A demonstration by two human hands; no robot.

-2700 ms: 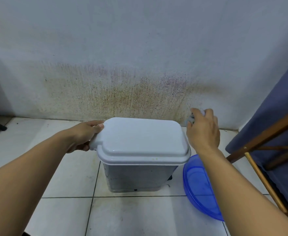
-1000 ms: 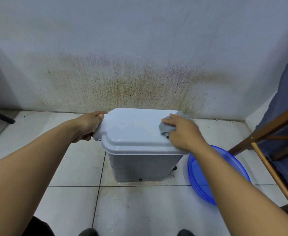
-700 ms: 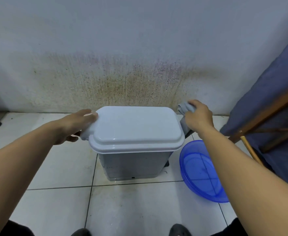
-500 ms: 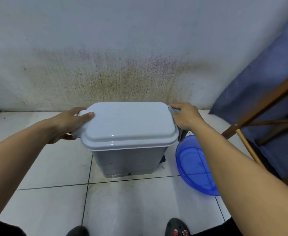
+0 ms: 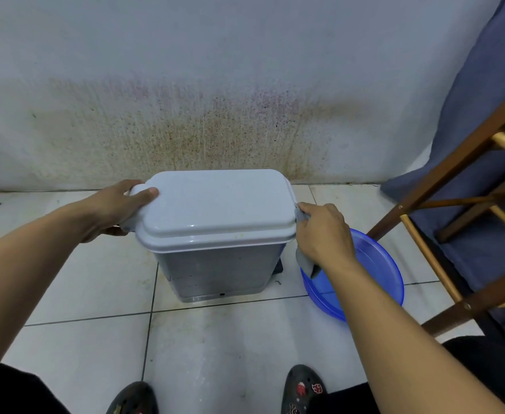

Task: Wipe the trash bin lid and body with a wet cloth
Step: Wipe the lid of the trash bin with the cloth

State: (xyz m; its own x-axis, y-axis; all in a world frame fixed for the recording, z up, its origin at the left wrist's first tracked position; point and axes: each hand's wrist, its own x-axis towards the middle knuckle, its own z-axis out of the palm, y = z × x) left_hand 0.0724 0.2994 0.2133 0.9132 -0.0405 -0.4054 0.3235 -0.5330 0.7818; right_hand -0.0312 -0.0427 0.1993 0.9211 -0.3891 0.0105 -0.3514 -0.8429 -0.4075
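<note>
The right hand [image 5: 324, 231] grips a grey wet cloth [image 5: 303, 261] at the pale plastic lid [image 5: 215, 204] rim; the left hand [image 5: 117, 207] grips the opposite end. Likely next: wipe the grey bin body [image 5: 215, 270].

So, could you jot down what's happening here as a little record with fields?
bin: grey trash bin standing on the tiled floor, lid closed
left hand: left hand holds the lid's left end
right hand: right hand grips a grey cloth at the lid's right edge
basin: blue basin on the floor, right of the bin
wall: wall behind the bin, stained
</note>
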